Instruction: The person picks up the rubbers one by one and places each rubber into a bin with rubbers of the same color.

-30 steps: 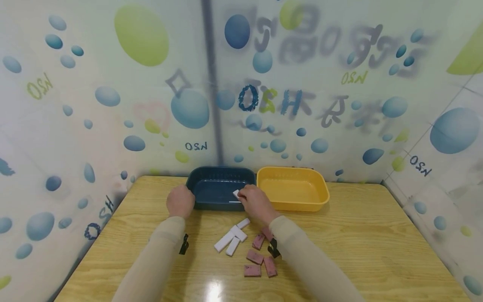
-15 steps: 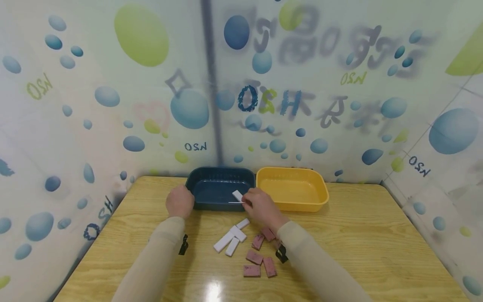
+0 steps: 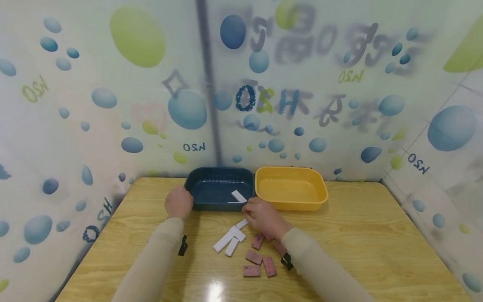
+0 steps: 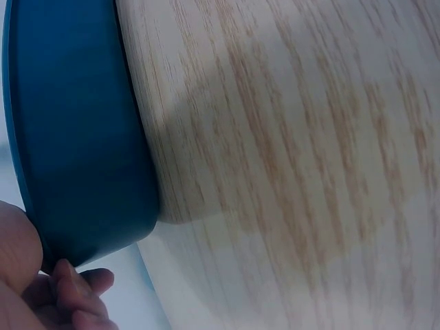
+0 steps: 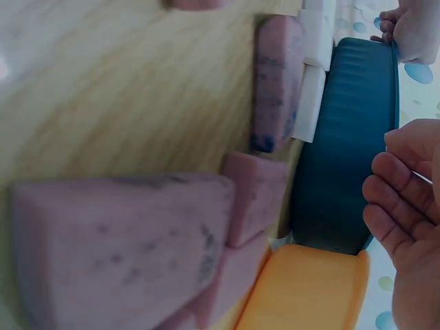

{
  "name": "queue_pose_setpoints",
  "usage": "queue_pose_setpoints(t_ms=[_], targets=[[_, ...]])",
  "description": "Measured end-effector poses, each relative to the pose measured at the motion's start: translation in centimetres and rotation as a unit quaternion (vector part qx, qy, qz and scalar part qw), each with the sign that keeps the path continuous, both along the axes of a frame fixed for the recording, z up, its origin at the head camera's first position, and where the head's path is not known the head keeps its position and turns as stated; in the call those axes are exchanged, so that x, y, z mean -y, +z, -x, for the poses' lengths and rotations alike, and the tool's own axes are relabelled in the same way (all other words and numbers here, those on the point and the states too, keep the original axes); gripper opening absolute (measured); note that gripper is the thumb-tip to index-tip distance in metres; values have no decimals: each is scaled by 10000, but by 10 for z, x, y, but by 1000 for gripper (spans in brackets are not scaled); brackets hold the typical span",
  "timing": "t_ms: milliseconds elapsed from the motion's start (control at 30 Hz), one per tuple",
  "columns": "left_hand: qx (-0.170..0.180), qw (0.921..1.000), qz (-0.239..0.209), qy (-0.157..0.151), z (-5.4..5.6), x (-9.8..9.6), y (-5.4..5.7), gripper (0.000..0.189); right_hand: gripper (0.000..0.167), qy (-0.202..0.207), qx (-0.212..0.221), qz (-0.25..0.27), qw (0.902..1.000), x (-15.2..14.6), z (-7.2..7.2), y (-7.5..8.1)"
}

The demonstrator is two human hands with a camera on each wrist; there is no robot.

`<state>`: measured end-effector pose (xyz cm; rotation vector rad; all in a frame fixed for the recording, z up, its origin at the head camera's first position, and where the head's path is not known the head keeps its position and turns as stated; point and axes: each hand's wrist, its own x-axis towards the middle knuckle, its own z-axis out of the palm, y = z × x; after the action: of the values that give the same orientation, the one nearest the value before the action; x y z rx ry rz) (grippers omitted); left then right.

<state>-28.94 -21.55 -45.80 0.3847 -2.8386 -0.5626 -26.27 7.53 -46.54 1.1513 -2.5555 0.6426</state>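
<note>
My left hand (image 3: 179, 203) grips the left rim of the dark blue basin (image 3: 196, 206), its fingertips curled at the edge in the left wrist view. My right hand (image 3: 264, 216) is just in front of the basin's right front corner, its fingers loosely bent and holding nothing. Inside the basin a white block (image 3: 238, 196) leans near the front right, with a thin white edge showing below it. Several white blocks (image 3: 224, 242) lie on the table before the basin. Beside them, partly under my right forearm, are several pink blocks (image 3: 254, 257) with dark marks.
A yellow basin (image 3: 324, 200) stands against the blue one on its right. Both sit at the back of the wooden table (image 3: 362, 235), close to a wall (image 3: 332, 54) printed with blue and green dots. In the right wrist view a pink block (image 5: 117, 240) looms close.
My right hand has let go of the white block in the blue basin and drawn back toward me and right. The left hand keeps its place on the rim.
</note>
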Motion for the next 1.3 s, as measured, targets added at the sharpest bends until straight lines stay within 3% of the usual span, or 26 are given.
queue_pose_setpoints(t_ms=[367,667,867,1300], targets=[[8,10000,38,5,-1,-1,2,28,13,-61,462,-409,9981,-1,3,-12],[-2,10000,23,24,-2,-2,3,28,18,-448,887,-999,9900,3,4,-14],[-1,10000,84,27,-3,-2,4,29,19,-377,720,-1237,9890,5,5,-17],[-81,9999,85,5,-3,-3,4,28,10,-209,420,-1254,9910,7,6,-21]])
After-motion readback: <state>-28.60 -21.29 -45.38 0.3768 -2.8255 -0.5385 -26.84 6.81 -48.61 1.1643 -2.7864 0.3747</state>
